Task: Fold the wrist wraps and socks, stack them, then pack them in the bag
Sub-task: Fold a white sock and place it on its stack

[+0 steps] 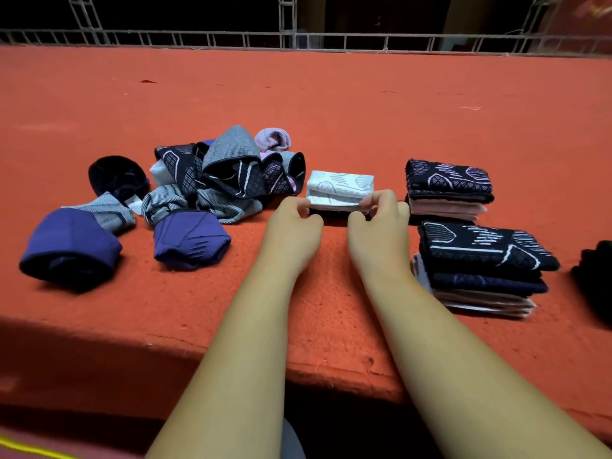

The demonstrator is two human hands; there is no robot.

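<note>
Red-orange carpeted ledge (331, 104): near edge runs under both forearms and drops off toward the person. Far side is wide bare carpet up to grey metal railing (298, 38).

Work gap at centre, between loose heap of grey, navy and lilac patterned socks/wraps (228, 173) on L and two folded stacks on R. In the gap: folded white piece w/ grey line pattern (341, 187); dark layer shows under it, can't tell what.

Left hand (294, 226) pinches its near-L corner, thumb vs. curled fingers. Right hand (381, 223) pinches the near-R corner likewise.

Far stack (448, 190): navy patterned top, pink below. Near stack (483, 266): navy patterned top, pale layers at bottom.

Purple rolled bundle (69, 246) far L; second purple bundle (190, 240) just in front of heap.

Black fabric item (596, 276) cut by R frame edge; can't tell if container.
</note>
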